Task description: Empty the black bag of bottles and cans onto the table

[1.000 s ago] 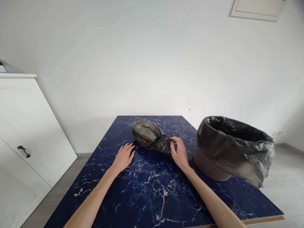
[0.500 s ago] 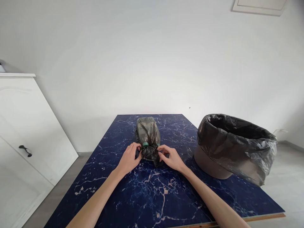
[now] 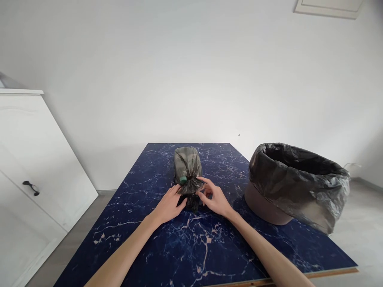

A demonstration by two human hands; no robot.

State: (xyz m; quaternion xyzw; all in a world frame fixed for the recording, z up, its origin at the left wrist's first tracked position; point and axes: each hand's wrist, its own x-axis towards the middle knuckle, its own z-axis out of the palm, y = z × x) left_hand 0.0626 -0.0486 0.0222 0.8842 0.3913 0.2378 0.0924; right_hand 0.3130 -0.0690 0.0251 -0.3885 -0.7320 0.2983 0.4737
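A filled black garbage bag (image 3: 187, 157) lies on the table, its thin film stretched over what is inside. A green cap (image 3: 183, 180) shows near its gathered neck. The loose end fans out toward me below the neck. My left hand (image 3: 169, 203) rests at the left edge of this loose end, fingertips touching it, thumb and fingers apart. On the other side, my right hand (image 3: 216, 199) pinches the film between thumb and a finger, with the index finger stretched toward the neck. The rest of the contents is hard to make out through the film.
A brown bin (image 3: 266, 207) with a black liner (image 3: 302, 187) folded over its rim stands on the right of the blue marbled table (image 3: 179, 247). The table's front edge is near my arms. A white cabinet (image 3: 38, 159) stands at the left, a wall behind.
The bag's bunched end has spread into a fan around the gathered neck. My left hand has loosened its pinch, and its thumb has shifted slightly right and toward me.
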